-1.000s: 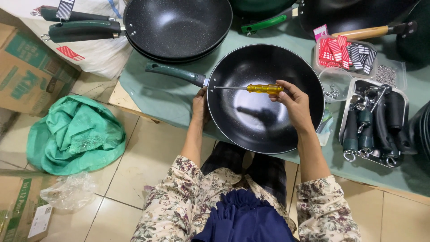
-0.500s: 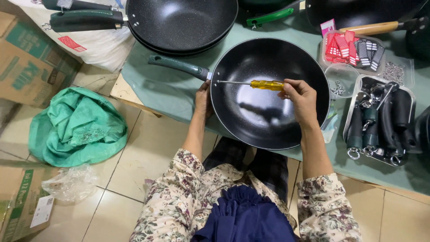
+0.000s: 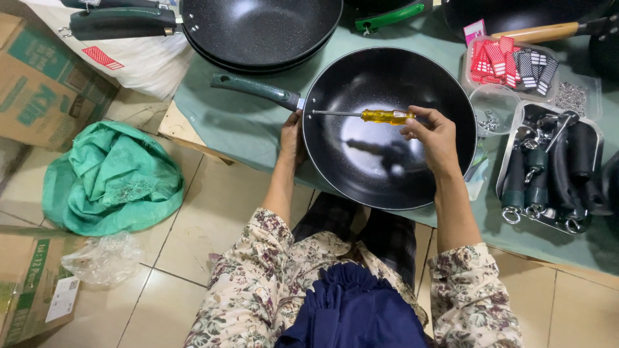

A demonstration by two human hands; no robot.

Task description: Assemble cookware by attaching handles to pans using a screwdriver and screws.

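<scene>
At the near edge of the counter (image 3: 245, 129), covered in a pale green cloth, lies a black pan (image 3: 387, 129) with a dark green handle (image 3: 255, 88) pointing toward the left edge. The left hand (image 3: 291, 138) cups the pan's rim just beside the handle joint, its grip closed on that rim. The right hand (image 3: 435, 132) holds a yellow-handled screwdriver (image 3: 367, 115), fingers wrapped tight round its handle, the thin shaft lying across the bowl with its tip at the handle joint. The pan looks stiff, fairly heavy and slick inside, so rim and handle seem the sure places to hold; the screwdriver looks light and rigid. Toward the right edge sits a tray of spare handles (image 3: 548, 171), a small clear tub of screws (image 3: 493, 116) beyond it. At the far edge stand stacked pans (image 3: 258, 29). The tiled floor (image 3: 200, 212) carries a green cloth bundle (image 3: 113, 177) and cardboard boxes (image 3: 45, 77).
</scene>
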